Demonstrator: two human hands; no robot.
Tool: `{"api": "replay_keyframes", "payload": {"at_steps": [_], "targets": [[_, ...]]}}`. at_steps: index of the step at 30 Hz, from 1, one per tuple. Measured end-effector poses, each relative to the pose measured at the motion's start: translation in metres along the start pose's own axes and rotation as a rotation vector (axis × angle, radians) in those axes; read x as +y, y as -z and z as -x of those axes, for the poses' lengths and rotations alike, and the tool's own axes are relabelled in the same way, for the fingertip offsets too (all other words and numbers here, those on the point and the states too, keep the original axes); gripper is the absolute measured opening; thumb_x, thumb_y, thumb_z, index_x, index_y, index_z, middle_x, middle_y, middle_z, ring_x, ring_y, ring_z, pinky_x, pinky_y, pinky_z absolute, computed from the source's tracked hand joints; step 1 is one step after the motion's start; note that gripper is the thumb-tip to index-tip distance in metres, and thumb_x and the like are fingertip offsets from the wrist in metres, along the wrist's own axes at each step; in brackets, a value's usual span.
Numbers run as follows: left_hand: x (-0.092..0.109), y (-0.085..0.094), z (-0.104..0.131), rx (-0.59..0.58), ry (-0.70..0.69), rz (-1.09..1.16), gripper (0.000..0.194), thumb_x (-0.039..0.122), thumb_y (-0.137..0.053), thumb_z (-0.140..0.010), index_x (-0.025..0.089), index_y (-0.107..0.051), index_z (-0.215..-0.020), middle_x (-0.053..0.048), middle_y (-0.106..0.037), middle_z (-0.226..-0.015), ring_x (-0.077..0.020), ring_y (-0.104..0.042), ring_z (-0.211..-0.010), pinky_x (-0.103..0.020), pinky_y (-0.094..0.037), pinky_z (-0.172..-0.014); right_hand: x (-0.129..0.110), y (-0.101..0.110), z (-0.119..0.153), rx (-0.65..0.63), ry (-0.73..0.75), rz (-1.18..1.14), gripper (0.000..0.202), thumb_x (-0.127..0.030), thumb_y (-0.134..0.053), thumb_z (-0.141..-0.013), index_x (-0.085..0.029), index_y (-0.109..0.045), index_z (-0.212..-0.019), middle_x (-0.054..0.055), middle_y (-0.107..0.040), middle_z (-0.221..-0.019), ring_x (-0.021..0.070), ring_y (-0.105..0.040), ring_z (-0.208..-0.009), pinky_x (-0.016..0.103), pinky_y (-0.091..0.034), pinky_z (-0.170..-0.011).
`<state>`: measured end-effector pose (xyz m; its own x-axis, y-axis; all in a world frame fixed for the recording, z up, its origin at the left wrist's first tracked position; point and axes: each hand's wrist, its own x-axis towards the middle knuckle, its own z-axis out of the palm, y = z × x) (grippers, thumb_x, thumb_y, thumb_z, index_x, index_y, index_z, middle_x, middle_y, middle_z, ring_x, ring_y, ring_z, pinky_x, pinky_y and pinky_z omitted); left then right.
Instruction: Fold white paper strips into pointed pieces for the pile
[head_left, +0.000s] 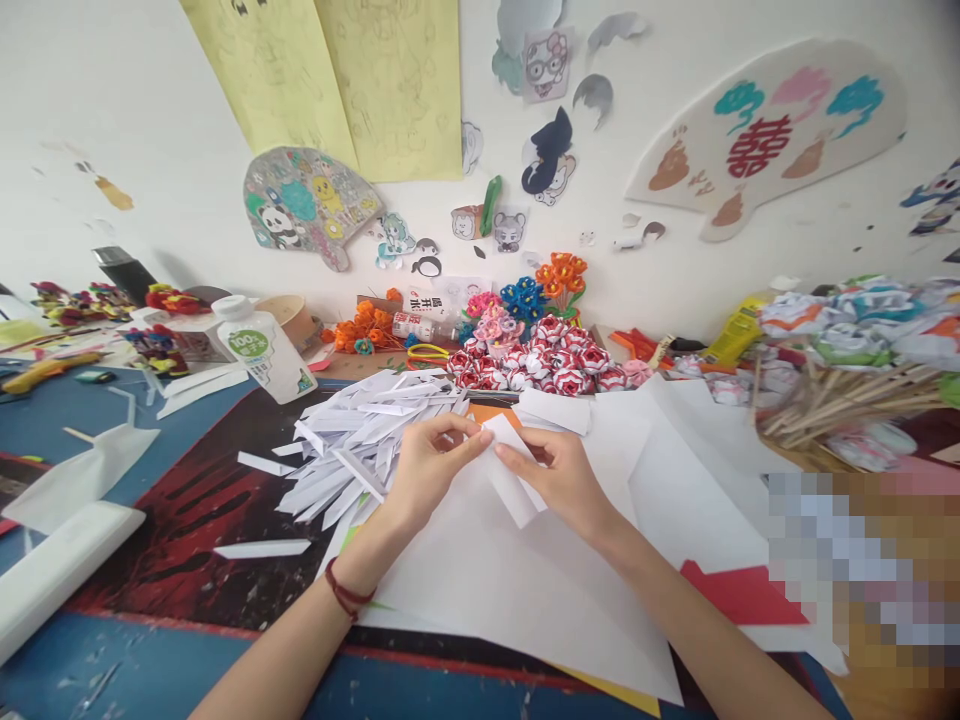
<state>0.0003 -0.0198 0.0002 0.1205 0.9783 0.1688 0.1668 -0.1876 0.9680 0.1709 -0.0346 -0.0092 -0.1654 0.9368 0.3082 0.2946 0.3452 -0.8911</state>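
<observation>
1. The left hand [435,455] pinches the top end of a folded white paper [516,492] with its thumb and finger. A dark red string band [346,592] goes around that arm's wrist.
2. The right hand [559,472] pinches the same paper close by, with its thumb on top and its fingers bent.
3. The folded white paper is between the two hands, tilted, and its low end points down toward the big white sheets [540,610] under the hands.
4. Just left of the left hand is a big messy pile of thin white paper strips [337,430].
5. A bit of orange paper [491,411] peeks out just past the hands.
6. Farther past the hands are red and white flowers [551,362].
7. A white bottle [264,352] stands past the pile, to the left hand's left.
8. Red paper [746,595] lies to the right of the right hand, well apart from it.
</observation>
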Motion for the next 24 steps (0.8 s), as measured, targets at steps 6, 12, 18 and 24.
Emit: {"api": "replay_keyframes", "payload": {"at_steps": [6,12,18,24], "targets": [[-0.0012,-0.0002,0.0006,-0.009,-0.008,-0.034,0.028,0.043,-0.068,-0.076,0.015,-0.070,-0.078,-0.004,-0.067,-0.079,-0.0133,-0.056,-0.067,-0.023,-0.041,-0.060,0.0022,-0.0007,-0.0013,0.035,-0.022,0.015,0.044,-0.037,-0.057,-0.082,-0.020,-0.025,-0.056,-0.005,-0.019,-0.059,0.0085,-0.022,-0.055,0.025,-0.016,-0.050],[0.0018,0.0024,-0.0016,-0.031,-0.043,-0.071,0.027,0.043,-0.063,-0.079,0.017,-0.071,-0.081,-0.005,-0.070,-0.084,-0.0157,-0.059,-0.072,-0.023,-0.042,-0.059,0.0009,0.0003,-0.0005,0.016,-0.052,-0.055,0.032,-0.036,-0.056,-0.082,-0.018,-0.042,-0.059,-0.004,-0.035,-0.059,0.0098,-0.033,-0.057,0.023,-0.025,-0.050],[0.0033,0.0052,-0.0022,-0.010,-0.098,-0.144,0.023,0.039,-0.062,-0.081,0.017,-0.069,-0.079,-0.003,-0.069,-0.083,-0.0131,-0.056,-0.070,-0.022,-0.041,-0.060,-0.0018,0.0003,-0.0007,0.038,-0.010,-0.002,0.030,-0.030,-0.056,-0.082,-0.017,-0.044,-0.057,-0.005,-0.034,-0.058,0.0090,-0.030,-0.055,0.024,-0.022,-0.051],[-0.0003,0.0025,0.0011,0.036,-0.178,-0.266,0.021,0.035,-0.058,-0.084,0.017,-0.067,-0.081,-0.003,-0.068,-0.081,-0.0148,-0.056,-0.072,-0.025,-0.041,-0.065,-0.0015,-0.0007,-0.0010,0.027,0.001,0.037,0.035,-0.030,-0.056,-0.081,-0.019,-0.035,-0.055,-0.005,-0.026,-0.057,0.0087,-0.026,-0.055,0.024,-0.019,-0.050]]}}
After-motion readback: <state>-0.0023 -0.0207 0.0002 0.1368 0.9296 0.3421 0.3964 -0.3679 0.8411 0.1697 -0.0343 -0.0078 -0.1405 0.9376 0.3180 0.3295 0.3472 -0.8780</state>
